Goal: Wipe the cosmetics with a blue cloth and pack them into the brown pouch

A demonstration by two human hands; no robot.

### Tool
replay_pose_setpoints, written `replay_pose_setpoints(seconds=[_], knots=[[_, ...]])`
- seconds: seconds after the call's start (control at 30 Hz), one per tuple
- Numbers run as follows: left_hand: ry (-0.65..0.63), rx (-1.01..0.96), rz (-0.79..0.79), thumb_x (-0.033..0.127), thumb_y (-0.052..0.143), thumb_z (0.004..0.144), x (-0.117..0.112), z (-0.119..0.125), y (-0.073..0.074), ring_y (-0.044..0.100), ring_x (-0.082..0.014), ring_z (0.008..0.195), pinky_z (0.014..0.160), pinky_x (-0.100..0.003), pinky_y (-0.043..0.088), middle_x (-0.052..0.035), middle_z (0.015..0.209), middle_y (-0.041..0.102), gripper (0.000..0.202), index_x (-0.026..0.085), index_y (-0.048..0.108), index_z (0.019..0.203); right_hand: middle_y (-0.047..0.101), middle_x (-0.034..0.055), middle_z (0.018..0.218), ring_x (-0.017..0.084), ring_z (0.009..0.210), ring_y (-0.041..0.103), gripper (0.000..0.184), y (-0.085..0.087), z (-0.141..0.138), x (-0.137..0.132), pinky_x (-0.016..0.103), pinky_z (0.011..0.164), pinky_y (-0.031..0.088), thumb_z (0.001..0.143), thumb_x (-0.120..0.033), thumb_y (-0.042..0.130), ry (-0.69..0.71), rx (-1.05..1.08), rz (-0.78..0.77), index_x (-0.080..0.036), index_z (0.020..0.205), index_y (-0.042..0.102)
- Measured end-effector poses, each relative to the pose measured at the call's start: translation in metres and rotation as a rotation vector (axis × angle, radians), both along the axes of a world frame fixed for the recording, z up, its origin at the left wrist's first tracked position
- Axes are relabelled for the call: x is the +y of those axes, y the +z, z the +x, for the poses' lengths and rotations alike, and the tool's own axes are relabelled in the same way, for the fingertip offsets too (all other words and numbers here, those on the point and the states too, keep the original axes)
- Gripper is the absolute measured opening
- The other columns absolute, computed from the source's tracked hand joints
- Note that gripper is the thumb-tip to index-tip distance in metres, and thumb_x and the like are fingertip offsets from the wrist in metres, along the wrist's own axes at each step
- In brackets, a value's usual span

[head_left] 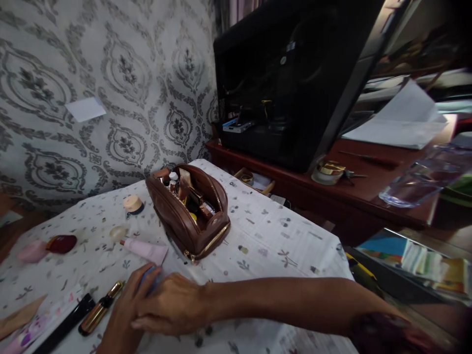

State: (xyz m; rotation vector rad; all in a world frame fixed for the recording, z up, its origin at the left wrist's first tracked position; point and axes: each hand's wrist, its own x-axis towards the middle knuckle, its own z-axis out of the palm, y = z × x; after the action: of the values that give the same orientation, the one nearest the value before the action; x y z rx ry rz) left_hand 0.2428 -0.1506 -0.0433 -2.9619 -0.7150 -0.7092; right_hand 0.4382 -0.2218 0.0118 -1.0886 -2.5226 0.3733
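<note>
My left hand (123,307) and my right hand (175,304) meet low in the view, just above the patterned cloth. Between them shows a small blue item (152,279), mostly hidden; its kind is unclear. Curled left fingers lie against it. Right fingers are bent over the left hand, and what they hold is hidden. Just beyond lies a pale pink tube (147,250). Behind that stands an unzipped brown leather makeup bag (177,221) with several cosmetics inside. A gold and black cosmetic tube (99,309) lies left of my left hand.
On the cloth (265,241) are a cream-lidded jar (133,204), a dark red puff-like item (62,243), a pink one (32,251), and a long black item (64,327). A television (280,88), a gold-lidded jar (328,171) and a clear bottle (416,177) stand on the right.
</note>
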Motion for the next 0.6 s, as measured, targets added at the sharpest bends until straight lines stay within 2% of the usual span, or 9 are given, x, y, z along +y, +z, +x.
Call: replay_pose_setpoints(seconds=[0.13, 0.27, 0.43, 0.6], knots=[[0.098, -0.051, -0.009, 0.025, 0.050, 0.089, 0.008, -0.013, 0.010, 0.067, -0.0267, 0.112, 0.090, -0.037, 0.061, -0.0108, 0.127, 0.063, 0.048, 0.023, 0.050, 0.137, 0.069, -0.0020, 0.080, 0.012, 0.074, 0.063, 0.026, -0.008, -0.013, 0.017, 0.019, 0.059, 0.044, 0.100, -0.039, 0.054, -0.103, 0.216, -0.127, -0.018, 0.087, 0.063], [0.177, -0.060, 0.021, 0.028, 0.045, 0.094, 0.009, -0.021, 0.022, 0.066, -0.0263, 0.113, 0.094, -0.041, 0.059, -0.0093, 0.124, 0.063, 0.039, 0.026, 0.049, 0.133, 0.059, -0.0053, 0.066, 0.010, 0.064, 0.059, 0.030, -0.010, -0.010, 0.019, 0.018, 0.056, 0.041, 0.100, -0.033, 0.051, -0.138, 0.350, -0.214, -0.019, 0.075, 0.055], [0.197, -0.052, 0.072, 0.025, 0.045, 0.094, 0.012, -0.022, 0.030, 0.064, -0.0251, 0.113, 0.095, -0.040, 0.056, -0.0063, 0.124, 0.064, 0.033, 0.028, 0.057, 0.124, 0.063, -0.0045, 0.069, 0.013, 0.068, 0.060, 0.031, -0.013, -0.008, 0.017, 0.021, 0.054, 0.038, 0.098, -0.040, 0.052, -0.100, 0.256, -0.169, -0.020, 0.074, 0.057], [0.296, -0.234, 0.045, 0.033, 0.045, 0.092, 0.018, -0.021, 0.041, 0.064, -0.0267, 0.107, 0.096, -0.041, 0.051, -0.0064, 0.115, 0.067, 0.029, 0.025, 0.065, 0.111, 0.072, -0.0023, 0.082, 0.015, 0.073, 0.065, 0.030, -0.016, -0.009, 0.015, 0.024, 0.057, 0.038, 0.102, -0.041, 0.045, -0.061, 0.166, -0.109, -0.022, 0.092, 0.065]])
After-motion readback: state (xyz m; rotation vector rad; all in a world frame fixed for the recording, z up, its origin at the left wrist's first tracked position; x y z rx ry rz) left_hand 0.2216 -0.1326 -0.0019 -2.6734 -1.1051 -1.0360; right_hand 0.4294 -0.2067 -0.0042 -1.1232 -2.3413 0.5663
